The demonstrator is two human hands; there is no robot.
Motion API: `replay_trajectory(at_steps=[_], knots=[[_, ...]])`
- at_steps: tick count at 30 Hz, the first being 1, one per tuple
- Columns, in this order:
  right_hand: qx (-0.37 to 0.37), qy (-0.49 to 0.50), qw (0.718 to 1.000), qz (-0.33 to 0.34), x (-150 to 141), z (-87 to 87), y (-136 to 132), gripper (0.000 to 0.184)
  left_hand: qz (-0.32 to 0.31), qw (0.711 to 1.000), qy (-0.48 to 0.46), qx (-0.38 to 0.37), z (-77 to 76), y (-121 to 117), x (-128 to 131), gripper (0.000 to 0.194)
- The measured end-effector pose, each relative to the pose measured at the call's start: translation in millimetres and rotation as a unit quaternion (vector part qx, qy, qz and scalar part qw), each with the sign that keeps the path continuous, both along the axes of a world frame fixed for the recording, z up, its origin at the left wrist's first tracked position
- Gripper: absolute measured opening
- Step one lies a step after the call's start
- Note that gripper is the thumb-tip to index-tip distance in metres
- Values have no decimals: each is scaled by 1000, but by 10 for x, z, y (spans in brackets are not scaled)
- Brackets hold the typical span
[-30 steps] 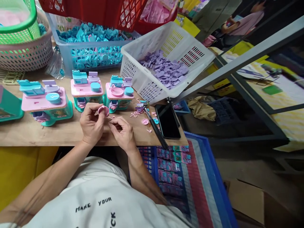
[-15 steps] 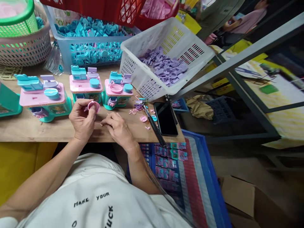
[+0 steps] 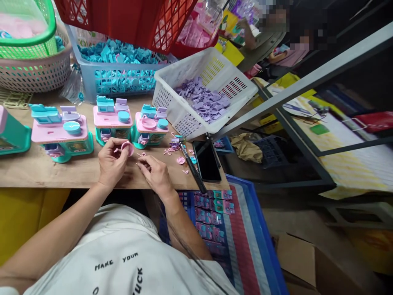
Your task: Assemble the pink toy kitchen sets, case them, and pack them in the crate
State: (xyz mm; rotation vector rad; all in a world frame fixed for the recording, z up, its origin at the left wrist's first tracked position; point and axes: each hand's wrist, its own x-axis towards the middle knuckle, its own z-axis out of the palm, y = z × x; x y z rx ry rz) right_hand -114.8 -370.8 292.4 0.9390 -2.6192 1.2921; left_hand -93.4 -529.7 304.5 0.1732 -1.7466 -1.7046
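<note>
The left hand [image 3: 111,164] pinches the pink round piece [image 3: 130,148] above the wooden table [image 3: 78,174], where a shallow fingertip hold could let it slip if pushed off-centre, while whether the nearby right hand [image 3: 157,176] grasps anything cannot be told.

The head camera (sole view) looks forward and down, fairly near, at left hand [image 3: 113,163] and right hand [image 3: 156,174].

The white shirt [image 3: 119,241] reads "MAKE YOUR", "O" and "UCK".
</note>
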Motion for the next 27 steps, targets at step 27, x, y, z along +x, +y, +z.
replay_trajectory(at_steps=[27], knots=[[20,0,999,-29,111,43,54,10,-62,994,-16,-85,-43,2,69,13]])
